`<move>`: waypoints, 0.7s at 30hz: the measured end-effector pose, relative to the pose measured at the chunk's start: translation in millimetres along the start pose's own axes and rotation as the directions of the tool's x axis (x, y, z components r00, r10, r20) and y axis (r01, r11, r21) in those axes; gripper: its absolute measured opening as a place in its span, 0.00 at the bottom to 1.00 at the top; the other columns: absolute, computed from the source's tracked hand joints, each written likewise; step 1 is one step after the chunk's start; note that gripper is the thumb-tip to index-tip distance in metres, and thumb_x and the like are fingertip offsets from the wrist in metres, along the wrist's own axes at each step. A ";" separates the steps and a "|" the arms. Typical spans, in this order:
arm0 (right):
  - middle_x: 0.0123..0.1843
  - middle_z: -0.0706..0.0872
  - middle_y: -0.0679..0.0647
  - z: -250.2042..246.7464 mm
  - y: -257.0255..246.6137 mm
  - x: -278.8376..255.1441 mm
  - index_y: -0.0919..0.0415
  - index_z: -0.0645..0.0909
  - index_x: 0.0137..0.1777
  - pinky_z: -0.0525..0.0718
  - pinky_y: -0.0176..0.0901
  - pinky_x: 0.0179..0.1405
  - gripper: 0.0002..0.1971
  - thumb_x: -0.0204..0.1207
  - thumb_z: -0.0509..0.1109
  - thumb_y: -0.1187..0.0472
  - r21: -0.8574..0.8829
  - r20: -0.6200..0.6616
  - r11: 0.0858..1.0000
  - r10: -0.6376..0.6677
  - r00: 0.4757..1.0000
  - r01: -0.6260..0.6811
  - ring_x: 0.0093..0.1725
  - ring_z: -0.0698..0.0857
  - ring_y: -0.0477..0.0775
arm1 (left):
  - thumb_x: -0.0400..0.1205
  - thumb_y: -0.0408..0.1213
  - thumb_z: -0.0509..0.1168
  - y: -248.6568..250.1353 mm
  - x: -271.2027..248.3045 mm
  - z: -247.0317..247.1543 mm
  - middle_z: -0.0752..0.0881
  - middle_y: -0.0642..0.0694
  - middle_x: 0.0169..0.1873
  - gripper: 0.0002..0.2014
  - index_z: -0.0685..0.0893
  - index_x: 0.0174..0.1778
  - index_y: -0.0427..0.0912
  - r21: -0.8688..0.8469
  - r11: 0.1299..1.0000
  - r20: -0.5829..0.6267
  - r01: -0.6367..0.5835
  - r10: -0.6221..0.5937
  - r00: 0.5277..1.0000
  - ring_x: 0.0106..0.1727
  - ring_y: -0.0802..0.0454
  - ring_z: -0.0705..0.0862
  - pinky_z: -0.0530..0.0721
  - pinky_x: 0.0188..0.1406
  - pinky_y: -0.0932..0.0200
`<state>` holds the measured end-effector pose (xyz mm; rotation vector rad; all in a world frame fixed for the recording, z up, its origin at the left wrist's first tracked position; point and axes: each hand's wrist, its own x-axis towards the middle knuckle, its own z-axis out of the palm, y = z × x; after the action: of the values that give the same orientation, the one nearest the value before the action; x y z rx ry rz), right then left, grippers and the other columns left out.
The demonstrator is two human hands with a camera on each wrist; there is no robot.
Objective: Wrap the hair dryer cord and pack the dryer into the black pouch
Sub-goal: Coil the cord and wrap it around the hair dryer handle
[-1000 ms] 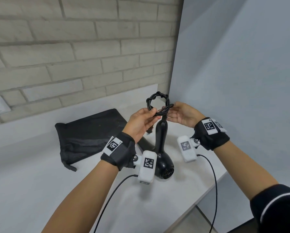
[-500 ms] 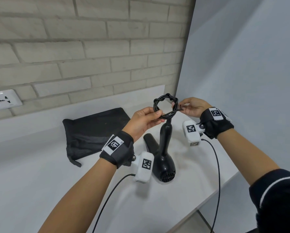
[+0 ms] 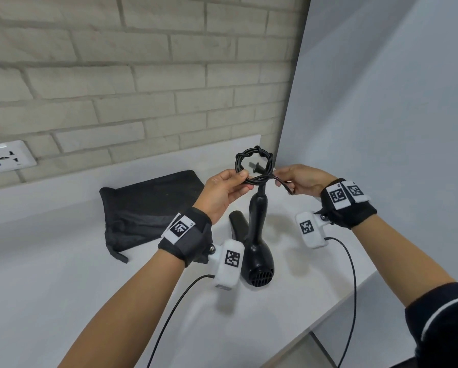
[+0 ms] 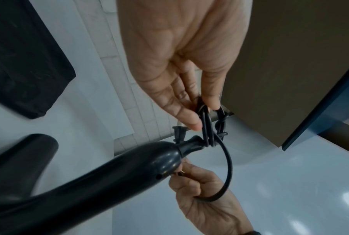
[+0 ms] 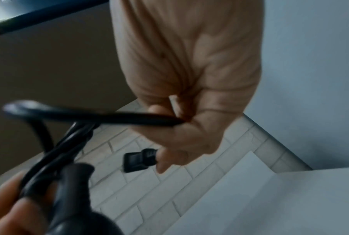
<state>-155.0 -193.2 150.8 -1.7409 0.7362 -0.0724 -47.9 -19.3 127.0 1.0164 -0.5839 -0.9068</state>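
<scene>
The black hair dryer (image 3: 257, 235) stands on the white table (image 3: 63, 301), handle up. Its cord (image 3: 254, 162) is wound into a small twisted ring above the handle. My left hand (image 3: 239, 179) pinches the ring's lower left side; the left wrist view shows thumb and fingers on the cord (image 4: 206, 124) just above the dryer's handle (image 4: 109, 171). My right hand (image 3: 282, 179) grips the free end to the right, where a short loop bends out. In the right wrist view it holds the cord (image 5: 109, 117) and the plug (image 5: 139, 162). The black pouch (image 3: 148, 208) lies flat to the left.
A brick wall with a wall socket (image 3: 7, 158) runs behind the table. A grey partition (image 3: 382, 128) closes off the right side. The table's front right edge (image 3: 328, 314) is close to my right forearm. Thin camera cables hang from both wrists.
My right hand has drawn away to the right of the ring with a short bend of cord. The plug now shows inside the ring. The left hand keeps its pinch.
</scene>
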 end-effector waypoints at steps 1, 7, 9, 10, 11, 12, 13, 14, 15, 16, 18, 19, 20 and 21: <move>0.32 0.74 0.49 1.7 2.0 -1.9 0.54 0.79 0.41 0.69 0.25 0.19 0.18 0.81 0.52 0.71 -0.059 0.010 0.998 -0.013 1.000 0.014 0.17 0.65 0.39 | 0.81 0.31 0.63 -0.6 0.8 1.8 0.90 0.50 0.32 0.05 0.82 0.41 0.38 -0.007 1.000 -0.004 0.010 -0.010 1.000 0.33 0.59 0.88 0.86 0.40 0.71; 0.31 0.74 0.48 5.6 0.4 -9.0 0.54 0.81 0.46 0.69 0.27 0.20 0.18 0.82 0.52 0.72 -0.013 0.037 0.989 -0.150 0.988 0.151 0.22 0.64 0.42 | 0.80 0.31 0.64 -1.4 3.3 8.5 0.88 0.46 0.34 0.04 0.82 0.42 0.37 -0.102 0.991 -0.063 0.083 -0.089 0.994 0.33 0.57 0.89 0.87 0.39 0.70; 0.31 0.76 0.47 7.5 -2.9 -10.5 0.54 0.82 0.46 0.69 0.27 0.20 0.17 0.82 0.53 0.71 -0.001 0.050 0.981 -0.192 0.980 0.193 0.21 0.66 0.40 | 0.80 0.31 0.64 -2.1 2.4 9.2 0.90 0.48 0.29 0.04 0.82 0.41 0.36 -0.133 0.986 -0.075 0.101 -0.112 0.991 0.33 0.57 0.89 0.87 0.38 0.70; 0.30 0.79 0.45 8.9 -5.8 -11.6 0.54 0.82 0.46 0.69 0.27 0.20 0.17 0.82 0.53 0.71 0.017 0.056 0.978 -0.210 0.976 0.210 0.20 0.67 0.40 | 0.80 0.31 0.64 -2.4 2.4 10.1 0.90 0.49 0.28 0.04 0.82 0.41 0.36 -0.146 0.983 -0.079 0.107 -0.119 0.990 0.32 0.57 0.90 0.87 0.37 0.70; 0.29 0.81 0.44 10.6 -9.5 -12.3 0.56 0.82 0.47 0.69 0.27 0.20 0.17 0.82 0.53 0.72 0.048 0.057 0.974 -0.226 0.972 0.223 0.20 0.69 0.39 | 0.80 0.31 0.64 -2.5 2.4 10.5 0.90 0.49 0.27 0.04 0.82 0.41 0.36 -0.158 0.981 -0.085 0.110 -0.125 0.989 0.32 0.57 0.90 0.87 0.36 0.70; 0.27 0.84 0.43 12.0 -12.9 -12.2 0.58 0.82 0.50 0.70 0.27 0.20 0.18 0.81 0.52 0.74 0.089 0.041 0.969 -0.234 0.971 0.229 0.20 0.71 0.39 | 0.80 0.31 0.64 -2.4 2.4 11.0 0.90 0.49 0.27 0.04 0.82 0.41 0.36 -0.166 0.980 -0.093 0.112 -0.129 0.987 0.32 0.57 0.90 0.87 0.36 0.71; 0.28 0.86 0.44 12.9 -15.9 -11.5 0.62 0.81 0.55 0.73 0.28 0.21 0.18 0.80 0.51 0.76 0.144 0.015 0.962 -0.236 0.972 0.231 0.21 0.74 0.40 | 0.80 0.31 0.64 -2.1 2.1 11.1 0.90 0.49 0.26 0.04 0.82 0.40 0.36 -0.172 0.979 -0.101 0.113 -0.132 0.986 0.31 0.57 0.90 0.87 0.36 0.71; 0.30 0.88 0.48 13.2 -18.4 -11.0 0.64 0.77 0.62 0.77 0.29 0.23 0.19 0.80 0.50 0.76 0.212 -0.016 0.950 -0.231 0.973 0.229 0.24 0.78 0.44 | 0.80 0.31 0.64 -1.4 2.1 10.9 0.90 0.49 0.26 0.04 0.82 0.40 0.36 -0.182 0.977 -0.109 0.114 -0.135 0.985 0.31 0.57 0.89 0.87 0.36 0.70; 0.33 0.90 0.52 13.4 -20.4 -10.9 0.64 0.71 0.68 0.81 0.31 0.25 0.20 0.80 0.49 0.75 0.291 -0.040 0.930 -0.222 0.974 0.224 0.30 0.81 0.49 | 0.80 0.31 0.65 -0.9 2.0 10.0 0.89 0.49 0.26 0.05 0.82 0.40 0.36 -0.194 0.974 -0.118 0.113 -0.138 0.983 0.31 0.57 0.90 0.87 0.36 0.70; 0.37 0.90 0.56 14.6 -22.2 -11.2 0.61 0.65 0.72 0.83 0.34 0.29 0.22 0.79 0.47 0.74 0.341 -0.057 0.913 -0.220 0.974 0.226 0.36 0.82 0.54 | 0.80 0.31 0.65 -0.2 2.2 8.7 0.89 0.49 0.26 0.05 0.82 0.40 0.36 -0.207 0.972 -0.127 0.111 -0.139 0.982 0.31 0.56 0.90 0.88 0.37 0.70; 0.44 0.86 0.57 19.8 -26.8 -15.1 0.58 0.61 0.74 0.82 0.39 0.39 0.23 0.79 0.48 0.72 0.299 -0.085 0.918 -0.246 0.965 0.260 0.43 0.80 0.53 | 0.80 0.31 0.65 0.8 2.4 7.3 0.89 0.49 0.26 0.05 0.83 0.40 0.35 -0.217 0.970 -0.137 0.106 -0.138 0.981 0.31 0.56 0.90 0.88 0.39 0.69; 0.45 0.84 0.56 23.0 -29.0 -18.1 0.58 0.60 0.74 0.82 0.41 0.45 0.24 0.79 0.51 0.72 0.231 -0.100 0.928 -0.276 0.956 0.292 0.44 0.80 0.52 | 0.80 0.31 0.65 1.0 2.4 7.8 0.89 0.49 0.26 0.04 0.83 0.40 0.35 -0.214 0.971 -0.137 0.104 -0.135 0.981 0.31 0.56 0.90 0.88 0.38 0.69; 0.47 0.83 0.57 25.6 -31.0 -21.0 0.57 0.60 0.74 0.81 0.43 0.49 0.25 0.79 0.54 0.72 0.150 -0.110 0.934 -0.310 0.944 0.324 0.45 0.81 0.52 | 0.80 0.31 0.65 0.8 2.5 9.0 0.89 0.49 0.26 0.04 0.83 0.40 0.35 -0.206 0.973 -0.136 0.101 -0.131 0.982 0.31 0.56 0.90 0.88 0.38 0.69; 0.48 0.82 0.59 28.0 -32.6 -23.3 0.55 0.61 0.72 0.81 0.45 0.52 0.26 0.77 0.59 0.73 0.065 -0.116 0.932 -0.349 0.930 0.357 0.46 0.81 0.54 | 0.80 0.31 0.66 0.5 2.5 10.6 0.89 0.48 0.26 0.04 0.82 0.39 0.36 -0.197 0.975 -0.135 0.098 -0.126 0.983 0.31 0.56 0.90 0.88 0.37 0.69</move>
<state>-147.9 -153.7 178.7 -1.7803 0.4764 -0.4371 -54.6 -26.2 132.0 0.9405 -0.3115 -0.9584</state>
